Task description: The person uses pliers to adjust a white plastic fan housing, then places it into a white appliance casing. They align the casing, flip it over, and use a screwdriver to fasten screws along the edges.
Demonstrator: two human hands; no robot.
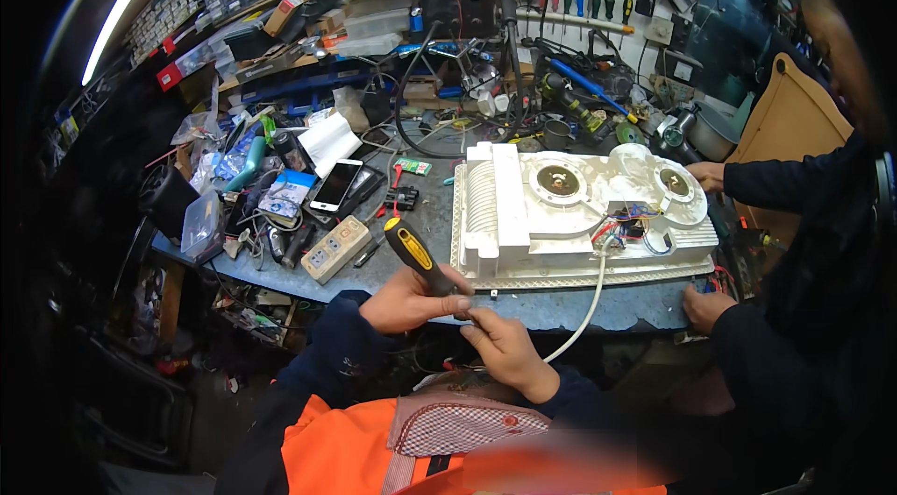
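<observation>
My left hand (408, 301) is closed around a screwdriver (416, 252) with a black and yellow handle. The handle points up and away, and its lower end runs down toward my right hand. The fingers of my right hand (509, 352) pinch together close to the shaft; what is between them is hidden. Just beyond both hands, a white appliance housing (505, 205) lies on the bench, with two round motor openings and exposed coloured wires (635, 219). A white cable (590, 308) leaves it and hangs over the bench's front edge.
At the right, a co-worker's hands (707, 308) are beside the housing. A beige power strip (336, 249), a white phone (337, 185) and a black connector with red leads (402, 198) lie to the left. Tools, cables and a cordless drill (572, 103) crowd the back.
</observation>
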